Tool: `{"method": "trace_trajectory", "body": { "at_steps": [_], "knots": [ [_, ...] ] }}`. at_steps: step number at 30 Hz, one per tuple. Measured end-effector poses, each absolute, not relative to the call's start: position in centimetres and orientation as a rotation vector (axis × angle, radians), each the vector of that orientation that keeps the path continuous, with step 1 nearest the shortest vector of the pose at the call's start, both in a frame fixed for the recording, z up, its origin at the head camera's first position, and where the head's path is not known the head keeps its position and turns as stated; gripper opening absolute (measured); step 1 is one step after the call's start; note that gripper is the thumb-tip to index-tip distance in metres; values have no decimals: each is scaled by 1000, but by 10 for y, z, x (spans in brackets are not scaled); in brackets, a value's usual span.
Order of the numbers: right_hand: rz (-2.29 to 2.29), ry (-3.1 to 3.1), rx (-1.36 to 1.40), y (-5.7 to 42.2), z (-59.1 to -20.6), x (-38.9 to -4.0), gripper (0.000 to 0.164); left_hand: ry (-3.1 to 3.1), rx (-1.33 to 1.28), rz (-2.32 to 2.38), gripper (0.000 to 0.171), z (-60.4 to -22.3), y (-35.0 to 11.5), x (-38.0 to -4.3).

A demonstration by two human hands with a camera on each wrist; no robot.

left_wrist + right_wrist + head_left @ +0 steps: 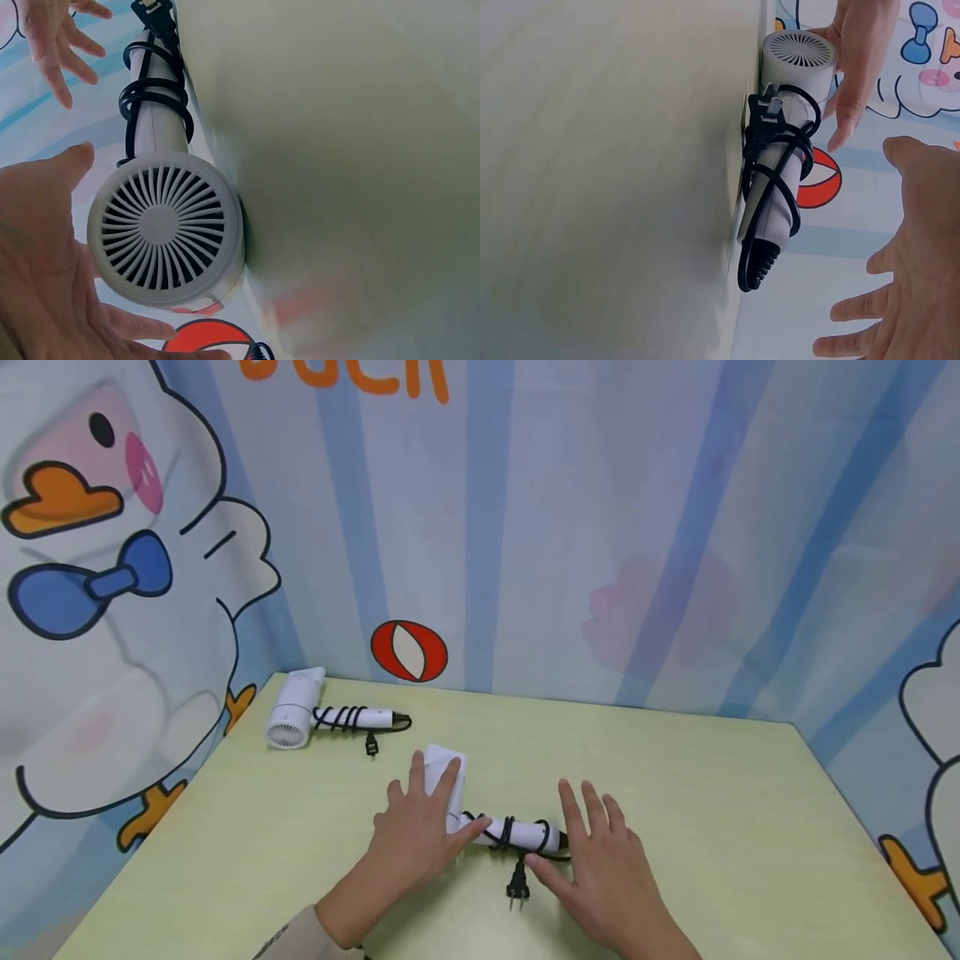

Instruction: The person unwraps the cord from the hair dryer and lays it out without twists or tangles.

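Observation:
A white hair dryer (446,770) lies on the table with its black cord (507,833) wound round the handle. Its two-pin plug (517,882) rests just in front of the handle. Over the dryer's body spreads my left hand (415,833), fingers extended; whether it touches the body I cannot tell. In the left wrist view the round slotted air inlet (160,225) faces the camera, beside the left palm. My right hand (607,877) hovers by the handle's end with fingers apart, holding nothing. The right wrist view shows the handle (774,202) apart from that hand.
A second white hair dryer (291,714), its cord also wrapped round the handle, lies at the table's back left corner. Behind the pale yellow table (697,793) hangs a striped blue backdrop (555,527) with cartoon ducks at both sides.

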State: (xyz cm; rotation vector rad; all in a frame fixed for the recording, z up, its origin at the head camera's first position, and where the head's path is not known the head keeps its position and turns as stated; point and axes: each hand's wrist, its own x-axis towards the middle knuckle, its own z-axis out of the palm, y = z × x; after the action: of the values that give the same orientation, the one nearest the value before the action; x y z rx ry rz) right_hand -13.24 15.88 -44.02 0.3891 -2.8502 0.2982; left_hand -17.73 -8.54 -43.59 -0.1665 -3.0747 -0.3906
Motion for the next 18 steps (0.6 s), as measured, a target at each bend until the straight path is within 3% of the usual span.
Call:
{"method": "trace_trajectory", "body": {
  "at_steps": [18],
  "knots": [
    [310,-2849,391,158,-439,-131,91,-3113,-94,-479,81,-443,-70,-191]
  ]
}}
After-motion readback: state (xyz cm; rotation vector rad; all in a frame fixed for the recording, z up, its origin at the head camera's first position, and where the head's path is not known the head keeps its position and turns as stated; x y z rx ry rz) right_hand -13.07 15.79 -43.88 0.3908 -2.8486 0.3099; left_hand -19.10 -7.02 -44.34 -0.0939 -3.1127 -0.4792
